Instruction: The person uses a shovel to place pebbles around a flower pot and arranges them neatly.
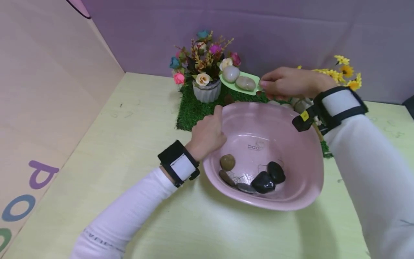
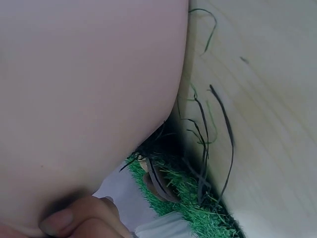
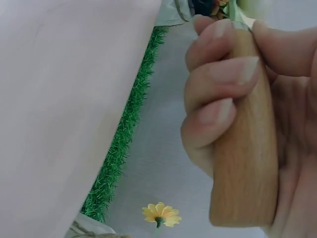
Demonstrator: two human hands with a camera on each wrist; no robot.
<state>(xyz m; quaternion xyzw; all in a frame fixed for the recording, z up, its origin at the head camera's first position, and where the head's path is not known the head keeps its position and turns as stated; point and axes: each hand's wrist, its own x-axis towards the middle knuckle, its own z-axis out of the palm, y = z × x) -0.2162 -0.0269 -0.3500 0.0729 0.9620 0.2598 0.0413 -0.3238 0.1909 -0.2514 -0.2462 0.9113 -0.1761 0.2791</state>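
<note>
My left hand (image 1: pixel 208 135) grips the left rim of a pink plastic basin (image 1: pixel 304 154), which looks tilted toward me. In the left wrist view, fingertips (image 2: pixel 86 220) curl under the rim. Inside the basin, along its near side, lie several stones: black stones (image 1: pixel 263 182), brown ones (image 1: pixel 227 162) and a flat grey one (image 1: pixel 245 187). My right hand (image 1: pixel 291 83) holds a small green shovel (image 1: pixel 233 86) beyond the basin's far rim. Its wooden handle (image 3: pixel 245 168) shows in the right wrist view. Two pale stones (image 1: pixel 231 74) rest on the blade.
Behind the basin lies an artificial grass mat (image 1: pixel 187 113). A white pot (image 1: pixel 207 91) of colourful artificial flowers stands on it, left of the shovel. Yellow flowers (image 1: pixel 347 71) rise behind my right wrist, near more pale stones (image 1: pixel 300 104). A purple backdrop (image 1: pixel 275 32) closes off the table's far side.
</note>
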